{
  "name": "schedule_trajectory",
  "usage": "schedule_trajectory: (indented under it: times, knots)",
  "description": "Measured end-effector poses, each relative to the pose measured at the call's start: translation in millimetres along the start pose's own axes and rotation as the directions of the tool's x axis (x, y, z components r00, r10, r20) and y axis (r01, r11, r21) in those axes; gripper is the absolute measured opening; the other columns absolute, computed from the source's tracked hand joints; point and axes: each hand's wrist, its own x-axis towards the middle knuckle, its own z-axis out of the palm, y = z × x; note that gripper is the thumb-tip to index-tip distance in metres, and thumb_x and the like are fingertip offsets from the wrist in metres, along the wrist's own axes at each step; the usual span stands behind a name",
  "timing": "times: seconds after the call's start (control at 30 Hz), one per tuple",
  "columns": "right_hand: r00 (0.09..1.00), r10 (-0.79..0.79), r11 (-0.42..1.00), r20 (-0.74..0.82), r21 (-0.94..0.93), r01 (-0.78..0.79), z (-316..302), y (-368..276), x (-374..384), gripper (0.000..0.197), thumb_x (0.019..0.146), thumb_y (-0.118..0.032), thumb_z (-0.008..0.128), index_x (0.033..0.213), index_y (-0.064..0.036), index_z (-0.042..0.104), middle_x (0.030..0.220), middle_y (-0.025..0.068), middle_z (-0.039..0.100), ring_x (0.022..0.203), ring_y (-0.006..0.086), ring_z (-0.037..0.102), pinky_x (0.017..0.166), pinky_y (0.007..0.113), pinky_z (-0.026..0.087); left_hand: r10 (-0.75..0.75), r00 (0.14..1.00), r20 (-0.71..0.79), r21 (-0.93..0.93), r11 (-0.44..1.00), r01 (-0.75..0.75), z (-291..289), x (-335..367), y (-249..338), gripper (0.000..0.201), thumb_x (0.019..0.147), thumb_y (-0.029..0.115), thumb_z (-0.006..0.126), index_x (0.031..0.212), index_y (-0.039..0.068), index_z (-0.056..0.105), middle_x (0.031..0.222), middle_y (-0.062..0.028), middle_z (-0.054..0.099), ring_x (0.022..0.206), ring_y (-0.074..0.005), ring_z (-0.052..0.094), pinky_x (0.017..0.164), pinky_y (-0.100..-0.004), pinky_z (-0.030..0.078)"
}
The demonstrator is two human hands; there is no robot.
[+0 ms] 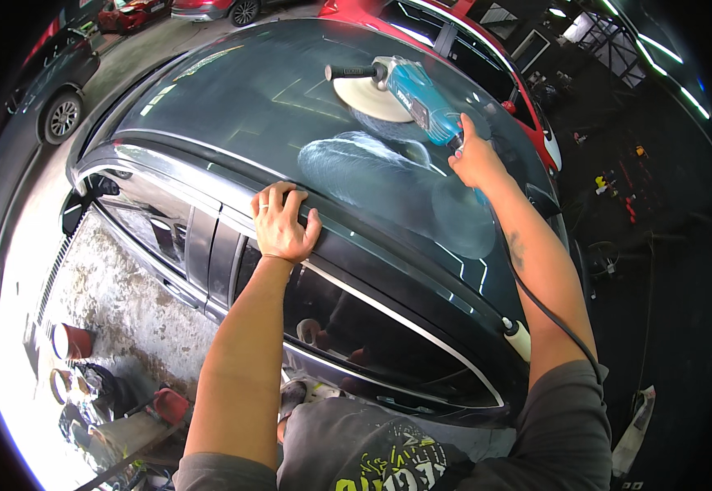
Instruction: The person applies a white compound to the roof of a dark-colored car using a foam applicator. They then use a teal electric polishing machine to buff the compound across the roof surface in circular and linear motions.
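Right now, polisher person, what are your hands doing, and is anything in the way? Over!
Right hand gripping blue polisher, over dark roof. Left hand on roof's near edge. Possible snag: black cord across right forearm.

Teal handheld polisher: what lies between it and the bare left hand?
The car's glossy dark roof, bearing a cloudy whitish smear, in the head view.

Your right hand (478, 159) has got the blue polisher (421, 102), upper right of center, pale pad (362, 100) over the dark car roof (233, 106) near those hazy smears (348, 164). Your left hand (285, 231) is parked on the roof rail (393, 250) mid-frame.
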Motion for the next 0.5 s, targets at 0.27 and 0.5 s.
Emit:
schedule_trajectory:
  times: [0.27,0.5]
  knots:
    - [0.999,0.052,0.998,0.006,0.018,-0.052,-6.0,64.7,-59.8,0.101,0.095,-0.017,0.077,0.177,-0.0143,0.016,0.123,0.0265,0.077,0.117,0.0456,0.074,0.104,0.053,0.058,-0.002,0.999,0.034,0.010,1.000,0.001,-2.0,1.0,3.4,0.032,0.086,0.029,0.074,0.113,0.012,0.072,0.127,-0.0102,0.065,0.124,-0.0340,0.060,0.114,-0.0514,0.038]
    - [0.992,0.130,0.988,0.007,0.081,-0.130,-15.0,98.5,-120.6,0.104,0.094,-0.014,0.079,0.177,-0.0153,0.016,0.125,0.0315,0.075,0.117,0.0510,0.073,0.104,0.055,0.056,0.014,0.999,0.032,0.030,0.999,-0.015,-4.2,0.5,3.8,0.031,0.087,0.025,0.073,0.115,0.011,0.071,0.128,-0.0107,0.065,0.125,-0.0356,0.059,0.115,-0.0527,0.037]
